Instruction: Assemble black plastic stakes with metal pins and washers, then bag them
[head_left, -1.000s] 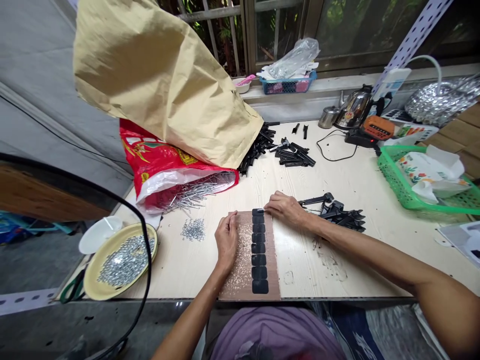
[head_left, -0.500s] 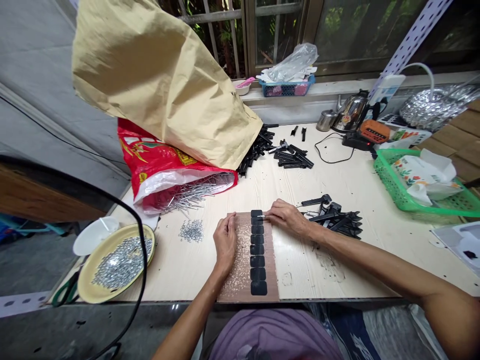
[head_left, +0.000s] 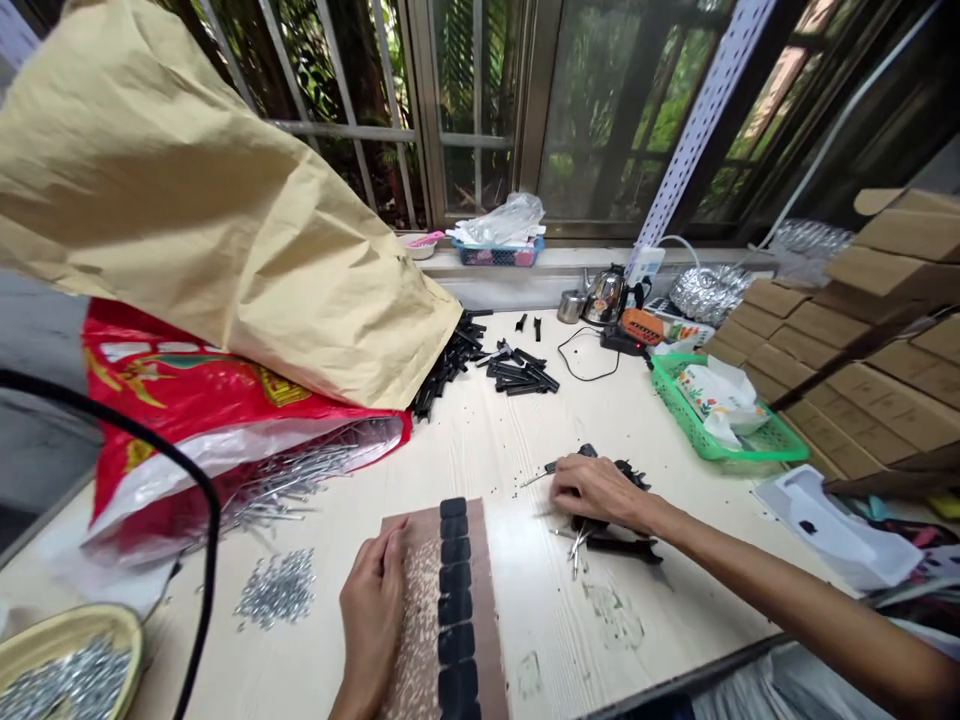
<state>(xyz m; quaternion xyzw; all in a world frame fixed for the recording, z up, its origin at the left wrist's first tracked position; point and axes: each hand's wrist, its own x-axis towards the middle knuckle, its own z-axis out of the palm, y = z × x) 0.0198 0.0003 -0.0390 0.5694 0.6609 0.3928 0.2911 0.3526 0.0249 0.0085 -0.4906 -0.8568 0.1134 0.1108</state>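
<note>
My left hand (head_left: 373, 590) is closed at the upper left edge of a brown board (head_left: 491, 620), fingers pressed together against it. Down the board runs a column of several black rounded square pads (head_left: 454, 577), with pale specks scattered to their left. My right hand (head_left: 596, 490) is over a pile of black plastic parts (head_left: 622, 545), its fingers curled downward. What lies in those fingers is hidden. Just left of them is a thin metal rod (head_left: 534, 479), and more metal rods (head_left: 577, 548) stick out below the hand.
Small silver pieces (head_left: 279, 588) lie left of the board, near a yellow bowl (head_left: 133, 640) of them. A red bag (head_left: 172, 390) spills metal pins beneath a large tan paper sack (head_left: 225, 200). More black parts (head_left: 521, 370), a green basket (head_left: 750, 450) and cardboard boxes (head_left: 885, 400) are farther off.
My right hand has left the top pad and moved right to the pile of black parts. The left hand stays at the board. The view has turned up and to the right.
</note>
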